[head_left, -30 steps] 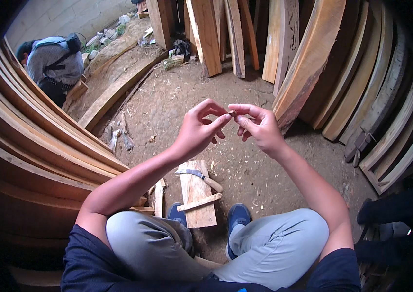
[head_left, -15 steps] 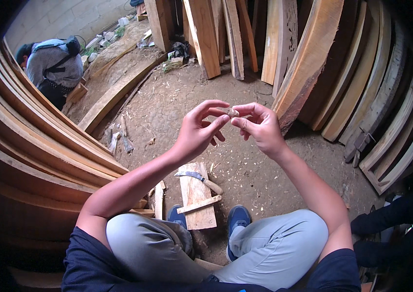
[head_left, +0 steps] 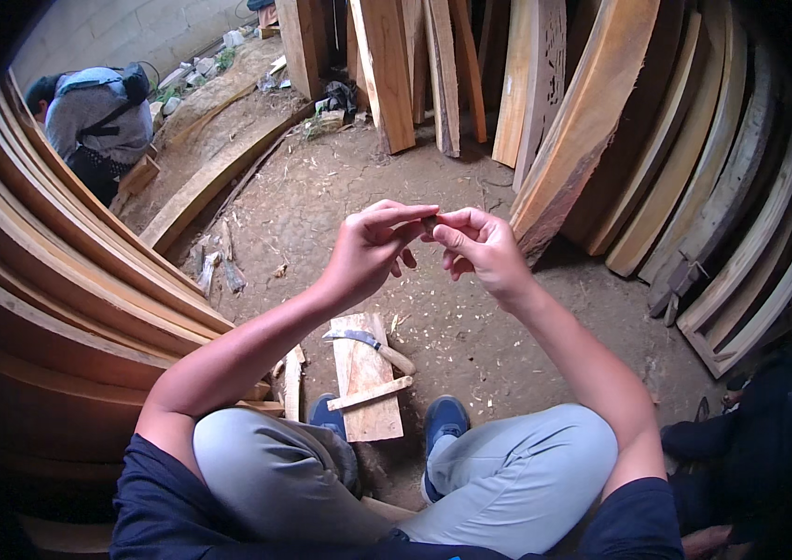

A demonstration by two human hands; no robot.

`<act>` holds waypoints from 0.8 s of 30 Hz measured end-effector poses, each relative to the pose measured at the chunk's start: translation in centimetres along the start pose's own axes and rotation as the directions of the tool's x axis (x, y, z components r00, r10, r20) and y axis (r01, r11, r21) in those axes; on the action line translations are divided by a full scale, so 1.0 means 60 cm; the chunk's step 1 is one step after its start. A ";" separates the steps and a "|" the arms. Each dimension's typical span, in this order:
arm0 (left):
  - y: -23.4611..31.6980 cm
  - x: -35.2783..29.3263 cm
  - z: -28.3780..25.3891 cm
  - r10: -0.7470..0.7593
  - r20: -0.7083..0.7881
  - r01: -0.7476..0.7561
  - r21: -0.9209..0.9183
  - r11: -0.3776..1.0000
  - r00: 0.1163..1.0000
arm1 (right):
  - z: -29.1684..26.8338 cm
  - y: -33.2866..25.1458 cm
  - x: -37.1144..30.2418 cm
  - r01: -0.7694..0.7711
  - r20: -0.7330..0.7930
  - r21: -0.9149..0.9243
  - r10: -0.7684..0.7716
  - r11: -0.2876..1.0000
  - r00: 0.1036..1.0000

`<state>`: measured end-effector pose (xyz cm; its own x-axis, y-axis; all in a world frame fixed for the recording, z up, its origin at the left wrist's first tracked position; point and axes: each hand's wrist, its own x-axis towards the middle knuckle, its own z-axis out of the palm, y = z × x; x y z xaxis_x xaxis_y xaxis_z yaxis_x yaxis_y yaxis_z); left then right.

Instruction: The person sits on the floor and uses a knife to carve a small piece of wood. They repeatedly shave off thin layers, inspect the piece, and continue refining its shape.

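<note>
Both hands are raised over the dirt floor with their fingertips meeting at a small brownish piece (head_left: 430, 222), its kind too small to tell. Thumb and forefinger of my left hand (head_left: 363, 247) close on its left side, the other fingers loosely curled. From the right, my right hand (head_left: 487, 250) pinches it too, fingers bent. Below them, between my shoes, a short wooden board (head_left: 370, 417) lies on the ground. Across its far part rests a curved-blade knife (head_left: 359, 337) with a wooden handle. A thin wooden stick (head_left: 371, 392) lies crosswise nearer to me.
Long planks (head_left: 88, 271) curve along the left side. More boards (head_left: 592, 121) lean upright at the back and right. Beyond the left planks a person (head_left: 97, 117) bends down. Dark clothing of someone (head_left: 741, 448) shows at the lower right. Wood scraps (head_left: 231, 273) litter the dirt.
The small piece has been turned between my fingertips and looks darker now. My right hand has shifted slightly left, and its fingers are closer to the left ones. The whole view has shifted a little.
</note>
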<state>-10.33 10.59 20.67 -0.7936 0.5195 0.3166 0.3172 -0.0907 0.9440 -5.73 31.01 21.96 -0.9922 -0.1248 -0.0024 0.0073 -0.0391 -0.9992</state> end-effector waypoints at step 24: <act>-0.006 -0.004 0.004 -0.123 -0.088 0.115 -0.096 0.989 0.989 | -0.018 0.022 0.003 -0.083 0.049 0.640 0.068 0.764 0.996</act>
<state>-10.14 10.70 20.23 -0.8690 0.4504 0.2050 0.1730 -0.1116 0.9786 -6.06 32.02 20.60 -0.9822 -0.1751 -0.0686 0.1681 -0.6542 -0.7374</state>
